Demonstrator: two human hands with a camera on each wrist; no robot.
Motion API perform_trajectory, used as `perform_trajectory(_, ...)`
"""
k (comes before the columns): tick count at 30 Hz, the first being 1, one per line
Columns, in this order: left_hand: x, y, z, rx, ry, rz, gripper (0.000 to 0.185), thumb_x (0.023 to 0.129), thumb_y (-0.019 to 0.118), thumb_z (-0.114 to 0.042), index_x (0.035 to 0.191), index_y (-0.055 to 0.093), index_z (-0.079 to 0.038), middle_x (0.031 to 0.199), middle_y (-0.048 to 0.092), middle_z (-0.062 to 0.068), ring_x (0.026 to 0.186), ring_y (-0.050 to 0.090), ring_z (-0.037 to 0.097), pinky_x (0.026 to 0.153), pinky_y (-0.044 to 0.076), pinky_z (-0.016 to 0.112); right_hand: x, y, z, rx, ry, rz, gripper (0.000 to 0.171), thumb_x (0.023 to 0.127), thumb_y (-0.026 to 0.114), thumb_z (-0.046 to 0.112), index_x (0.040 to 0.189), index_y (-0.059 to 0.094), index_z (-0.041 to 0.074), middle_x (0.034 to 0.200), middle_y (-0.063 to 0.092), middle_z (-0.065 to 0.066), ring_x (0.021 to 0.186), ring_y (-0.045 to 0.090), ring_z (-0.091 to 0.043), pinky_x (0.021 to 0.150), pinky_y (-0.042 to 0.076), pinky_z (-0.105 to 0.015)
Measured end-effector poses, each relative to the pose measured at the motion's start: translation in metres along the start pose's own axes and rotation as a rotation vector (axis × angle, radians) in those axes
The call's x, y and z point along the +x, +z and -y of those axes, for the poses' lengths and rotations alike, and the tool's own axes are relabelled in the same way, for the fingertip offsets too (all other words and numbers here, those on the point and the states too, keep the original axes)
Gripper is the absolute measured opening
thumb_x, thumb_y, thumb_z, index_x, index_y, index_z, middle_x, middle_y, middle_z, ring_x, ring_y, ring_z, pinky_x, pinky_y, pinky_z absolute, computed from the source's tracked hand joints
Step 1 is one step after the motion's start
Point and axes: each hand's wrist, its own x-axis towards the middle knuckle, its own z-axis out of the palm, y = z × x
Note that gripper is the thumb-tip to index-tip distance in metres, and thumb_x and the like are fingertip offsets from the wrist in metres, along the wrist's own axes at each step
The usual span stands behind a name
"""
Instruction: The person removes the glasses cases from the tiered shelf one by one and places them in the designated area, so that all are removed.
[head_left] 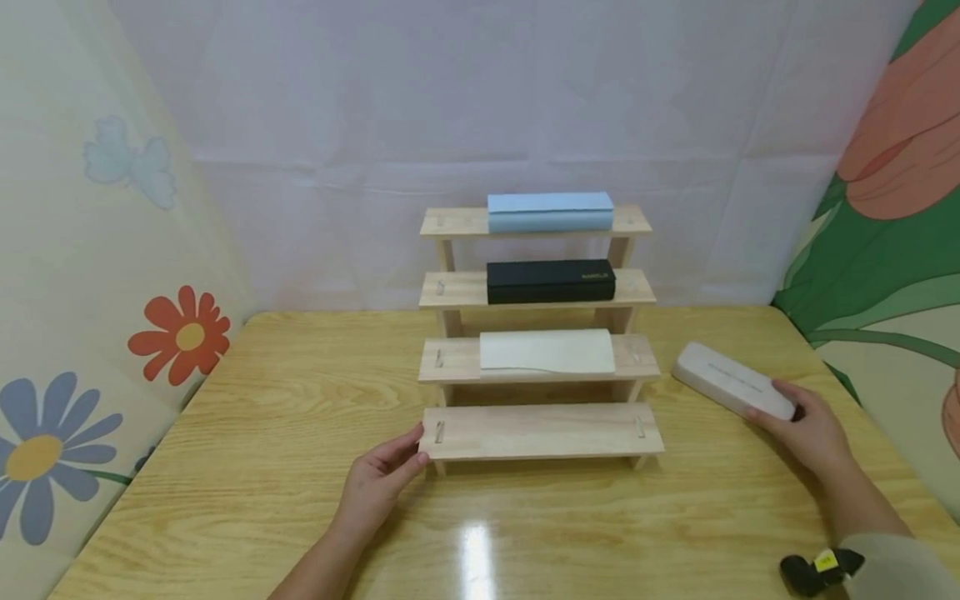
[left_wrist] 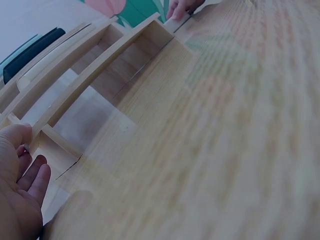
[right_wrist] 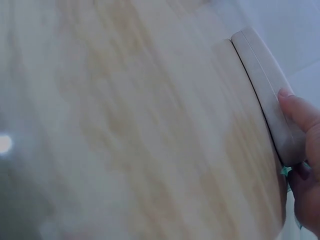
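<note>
A wooden stepped shelf with several tiers stands mid-table. A light blue case lies on its top step, a black case on the second and a cream case on the third; the lowest step is bare. My left hand rests at the left end of that lowest step, thumb against the wood and fingers loose; the left wrist view shows the left hand beside the shelf. My right hand grips the near end of a grey-white case lying on the table right of the shelf. In the right wrist view the case is pinched by the fingertips.
The glossy wooden table is hemmed in by a flowered cloth wall on the left, a pale cloth at the back and a green and orange cloth on the right. A small black device sits on my right sleeve.
</note>
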Motion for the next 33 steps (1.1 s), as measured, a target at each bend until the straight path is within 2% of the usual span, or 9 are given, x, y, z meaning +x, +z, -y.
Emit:
perform_trajectory(8, 0.0, 0.0, 0.0, 0.0, -0.005, -0.003, 0.042, 0.086, 0.07, -0.001, 0.126, 0.059, 0.006, 0.107, 0.066, -0.029, 0.1, 0.064, -0.005, 0.086, 0.055, 0.015, 0.006, -0.001, 0.004, 0.031, 0.093, -0.002, 0.088, 0.094, 0.06, 0.048, 0.151, 0.021, -0.008, 0.154, 0.018, -0.038, 0.138, 0.021, -0.058, 0.111, 0.024, -0.07)
perform_trajectory(15, -0.001, 0.0, 0.0, 0.0, -0.006, -0.002, 0.043, 0.086, 0.071, -0.002, 0.126, 0.059, 0.006, 0.109, 0.067, -0.028, 0.1, 0.064, -0.005, 0.087, 0.055, 0.015, 0.012, 0.001, 0.004, 0.054, 0.163, -0.037, 0.089, 0.095, 0.057, 0.051, 0.152, 0.019, -0.006, 0.153, 0.021, -0.037, 0.139, 0.023, -0.056, 0.114, 0.025, -0.066)
perform_trajectory(23, -0.001, 0.0, -0.001, 0.001, -0.007, 0.002, 0.043, 0.086, 0.071, -0.002, 0.127, 0.059, 0.006, 0.109, 0.067, -0.028, 0.101, 0.063, -0.005, 0.087, 0.055, 0.014, 0.018, 0.0, 0.005, 0.085, 0.204, -0.083, 0.086, 0.096, 0.055, 0.049, 0.152, 0.02, -0.005, 0.152, 0.025, -0.036, 0.138, 0.028, -0.054, 0.113, 0.029, -0.063)
perform_trajectory(33, -0.001, -0.001, 0.0, 0.007, -0.013, 0.005, 0.044, 0.086, 0.071, -0.003, 0.127, 0.059, 0.004, 0.108, 0.066, -0.029, 0.101, 0.063, -0.006, 0.087, 0.055, 0.014, 0.029, -0.001, 0.008, 0.09, 0.231, -0.093, 0.083, 0.097, 0.053, 0.047, 0.152, 0.02, -0.004, 0.153, 0.026, -0.034, 0.14, 0.028, -0.052, 0.115, 0.028, -0.061)
